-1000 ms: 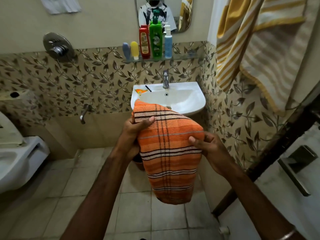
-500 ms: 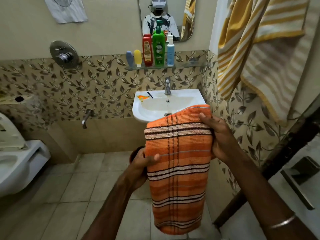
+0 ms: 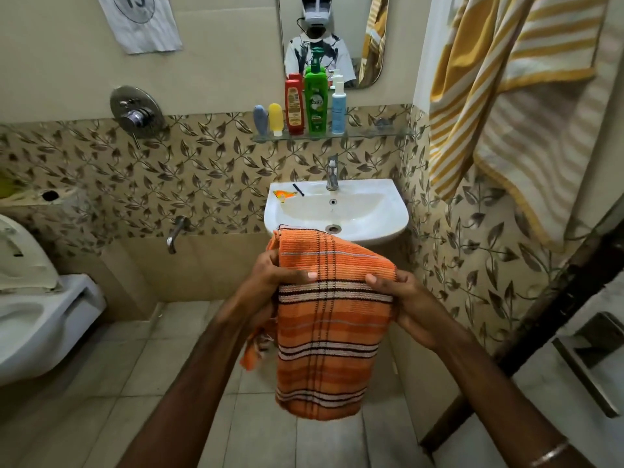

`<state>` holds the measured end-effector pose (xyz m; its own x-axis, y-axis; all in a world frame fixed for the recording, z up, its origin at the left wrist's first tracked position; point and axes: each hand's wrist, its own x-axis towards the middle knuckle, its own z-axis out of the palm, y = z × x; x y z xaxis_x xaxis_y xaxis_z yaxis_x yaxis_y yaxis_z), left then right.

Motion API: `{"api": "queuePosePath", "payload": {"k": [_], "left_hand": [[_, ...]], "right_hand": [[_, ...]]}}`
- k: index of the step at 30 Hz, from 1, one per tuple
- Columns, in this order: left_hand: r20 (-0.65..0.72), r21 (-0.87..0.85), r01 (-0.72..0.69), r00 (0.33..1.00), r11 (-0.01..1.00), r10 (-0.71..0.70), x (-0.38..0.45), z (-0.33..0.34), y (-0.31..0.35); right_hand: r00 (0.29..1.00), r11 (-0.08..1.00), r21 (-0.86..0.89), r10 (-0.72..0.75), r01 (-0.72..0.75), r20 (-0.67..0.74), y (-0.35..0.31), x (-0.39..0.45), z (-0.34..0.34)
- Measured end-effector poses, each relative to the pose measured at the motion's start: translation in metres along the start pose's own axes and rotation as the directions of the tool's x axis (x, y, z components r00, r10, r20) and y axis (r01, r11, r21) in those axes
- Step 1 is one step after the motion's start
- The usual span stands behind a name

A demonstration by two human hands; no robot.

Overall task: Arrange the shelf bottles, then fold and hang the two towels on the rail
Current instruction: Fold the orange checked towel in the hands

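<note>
Left hand (image 3: pixel 275 276) grips the left side of the orange striped towel (image 3: pixel 329 332), thumb laid across the front of the cloth and the other fingers hidden behind it; right hand (image 3: pixel 401 304) pinches the right side at about the same height, thumb on front. Head view: towel is doubled over the two hands, its fold running above and between them, most of the length hanging straight down below, and a loose corner trailing under the left hand. Ahead of the hands, beyond the sink (image 3: pixel 391 217), five bottles (image 3: pixel 315 103) stand upright in a close row on the glass shelf (image 3: pixel 371 132), so that step looks done. Up and to the right of the right hand a yellow striped towel (image 3: pixel 506 106) hangs already; its rail is out of frame. Judged step: folding the second towel. Next move calls for tucking in the trailing corner, squaring the edges, then lifting the folded cloth up and right beside the yellow one.
</note>
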<state>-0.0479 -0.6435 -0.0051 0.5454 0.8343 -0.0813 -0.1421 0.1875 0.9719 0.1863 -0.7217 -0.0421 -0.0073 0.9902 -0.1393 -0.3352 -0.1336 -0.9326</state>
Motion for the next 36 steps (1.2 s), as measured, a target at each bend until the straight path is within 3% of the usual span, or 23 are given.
{"api": "queuePosePath", "payload": {"k": [4, 9, 15, 18, 20, 25, 29, 33, 36], "left_hand": [[-0.05, 0.177, 0.112, 0.993, 0.978, -0.105, 0.004, -0.01, 0.006], [-0.212, 0.29, 0.153, 0.973, 0.945, -0.092, 0.009, -0.009, 0.013], [-0.329, 0.333, 0.062, 0.943, 0.941, 0.055, 0.021, 0.003, 0.025], [-0.361, 0.338, -0.028, 0.919, 0.941, 0.157, 0.033, 0.009, 0.037], [-0.312, 0.388, -0.09, 0.923, 0.917, 0.223, 0.041, 0.011, 0.048], [-0.128, 0.593, -0.107, 0.966, 0.798, 0.225, 0.074, 0.01, 0.065], [0.0, 0.813, -0.195, 0.942, 0.549, 0.334, 0.11, 0.017, 0.081], [0.072, 0.909, -0.24, 0.895, 0.34, 0.44, 0.154, 0.023, 0.104], [0.104, 0.914, -0.291, 0.842, 0.282, 0.529, 0.19, 0.019, 0.126]], "right_hand": [[0.985, 0.975, -0.206, -0.113, 0.083, -0.134, -0.011, 0.004, 0.006], [0.919, 0.937, -0.295, -0.275, 0.189, -0.282, -0.015, 0.014, 0.013], [0.906, 0.843, -0.446, -0.399, 0.302, -0.141, -0.028, 0.027, 0.005], [0.853, 0.755, -0.565, -0.496, 0.334, -0.16, -0.034, 0.034, 0.002], [0.799, 0.663, -0.667, -0.577, 0.341, -0.166, -0.04, 0.039, -0.001], [0.66, 0.427, -0.846, -0.741, 0.318, -0.126, -0.061, 0.057, -0.013], [0.523, 0.17, -0.957, -0.852, 0.234, -0.023, -0.084, 0.078, -0.021], [0.465, 0.108, -0.974, -0.886, 0.198, -0.003, -0.113, 0.1, -0.021], [0.454, 0.127, -0.968, -0.891, 0.214, -0.017, -0.137, 0.117, -0.021]]}}
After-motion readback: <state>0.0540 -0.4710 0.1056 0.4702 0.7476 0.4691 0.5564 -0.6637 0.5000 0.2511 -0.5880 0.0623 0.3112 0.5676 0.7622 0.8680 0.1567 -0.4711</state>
